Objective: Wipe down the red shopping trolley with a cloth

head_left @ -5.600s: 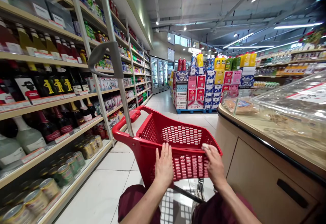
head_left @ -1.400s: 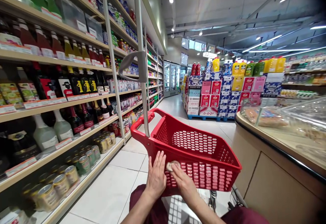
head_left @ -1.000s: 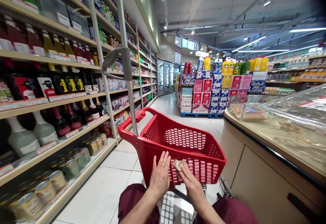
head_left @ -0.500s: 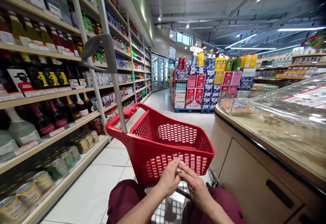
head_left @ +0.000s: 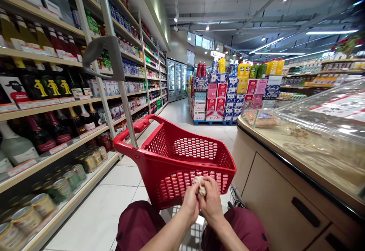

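I have the left hand (head_left: pixel 190 202) and right hand (head_left: pixel 211 199) curled around a crumpled cloth (head_left: pixel 199 181), just outside the cart (head_left: pixel 176 163).

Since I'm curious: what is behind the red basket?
Behind the red basket, pale floor and stacked boxes on a blue pallet show; it covers most nearer floor.

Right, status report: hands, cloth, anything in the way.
Left hand and right hand together, both on crumpled pale cloth. Red cart just beyond. Counter to the right, not between hands and cart.
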`<state>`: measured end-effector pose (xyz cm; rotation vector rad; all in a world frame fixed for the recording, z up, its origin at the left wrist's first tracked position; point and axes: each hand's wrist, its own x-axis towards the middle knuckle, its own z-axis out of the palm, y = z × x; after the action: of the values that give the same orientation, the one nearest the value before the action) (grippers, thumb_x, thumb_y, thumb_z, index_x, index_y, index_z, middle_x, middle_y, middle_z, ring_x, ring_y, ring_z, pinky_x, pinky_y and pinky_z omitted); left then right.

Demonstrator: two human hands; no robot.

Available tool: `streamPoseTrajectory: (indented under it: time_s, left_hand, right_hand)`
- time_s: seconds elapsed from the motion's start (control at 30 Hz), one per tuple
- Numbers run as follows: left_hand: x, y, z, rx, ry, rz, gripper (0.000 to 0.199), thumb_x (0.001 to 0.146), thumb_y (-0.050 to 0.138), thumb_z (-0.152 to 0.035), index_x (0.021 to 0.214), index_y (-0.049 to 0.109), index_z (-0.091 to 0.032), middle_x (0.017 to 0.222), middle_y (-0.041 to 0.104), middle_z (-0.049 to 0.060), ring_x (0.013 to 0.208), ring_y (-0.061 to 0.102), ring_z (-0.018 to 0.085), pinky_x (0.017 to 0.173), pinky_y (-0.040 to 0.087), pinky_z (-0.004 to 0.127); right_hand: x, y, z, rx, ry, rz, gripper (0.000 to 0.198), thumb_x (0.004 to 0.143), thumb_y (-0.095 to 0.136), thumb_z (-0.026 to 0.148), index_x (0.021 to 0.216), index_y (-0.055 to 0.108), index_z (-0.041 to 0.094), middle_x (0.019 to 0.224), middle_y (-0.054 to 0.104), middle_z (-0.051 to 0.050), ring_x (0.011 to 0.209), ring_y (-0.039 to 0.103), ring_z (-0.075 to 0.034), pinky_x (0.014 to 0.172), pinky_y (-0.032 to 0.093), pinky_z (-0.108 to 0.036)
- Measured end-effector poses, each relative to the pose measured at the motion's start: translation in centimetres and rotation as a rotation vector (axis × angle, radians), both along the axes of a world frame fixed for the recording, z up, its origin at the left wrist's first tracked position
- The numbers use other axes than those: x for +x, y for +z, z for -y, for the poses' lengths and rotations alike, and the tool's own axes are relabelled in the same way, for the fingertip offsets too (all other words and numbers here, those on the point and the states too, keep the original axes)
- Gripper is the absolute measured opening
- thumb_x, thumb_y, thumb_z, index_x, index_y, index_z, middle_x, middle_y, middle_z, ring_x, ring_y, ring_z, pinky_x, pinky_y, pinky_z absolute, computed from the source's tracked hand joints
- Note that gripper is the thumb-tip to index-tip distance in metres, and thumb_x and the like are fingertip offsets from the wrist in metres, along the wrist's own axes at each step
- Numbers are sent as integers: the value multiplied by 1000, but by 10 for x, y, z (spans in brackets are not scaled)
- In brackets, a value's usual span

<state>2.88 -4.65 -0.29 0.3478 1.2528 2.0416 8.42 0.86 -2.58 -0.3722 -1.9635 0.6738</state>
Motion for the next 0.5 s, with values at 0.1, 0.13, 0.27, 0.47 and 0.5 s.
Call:
streamPoseTrajectory:
  time_s: [0.1,0.13,0.27,0.47,0.5]
  left_hand:
    - [-7,1,4,58,-7,96,30,56,71,-30,77,62,-11,70,65,4,65,59,14,60,42,23]
    - [-9,2,5,48,14,101,32,54,73,-28,79,62,-12,71,66,4,64,60,14,60,43,22]
    - [-8,12,4,101,-51,146,36,54,74,-26,85,61,-14,77,67,5,66,61,14,63,45,24]
    - [18,6,-10,141,-45,236,27,62,69,-33,81,60,-15,76,66,5,72,61,16,72,46,28]
    - [21,2,-11,111,-57,223,26,64,67,-35,79,60,-15,74,66,5,71,61,17,70,46,28]
  right_hand:
    - [16,1,-2,-87,261,132,26,72,52,22,96,61,20,123,49,-10,118,40,-25,98,31,-45]
    - [20,3,-6,-185,300,135,25,73,52,26,95,62,20,123,50,-10,119,40,-25,99,32,-43]
    - [19,12,-20,-667,205,-6,40,68,59,45,97,63,18,108,61,-11,107,52,-25,90,42,-39]
    - [2,-18,7,-696,153,-81,56,73,54,46,119,49,14,109,61,-12,102,56,-22,90,43,-34]
    - [3,-25,11,-656,107,-93,56,75,52,45,122,45,14,110,60,-12,101,57,-21,88,44,-33]
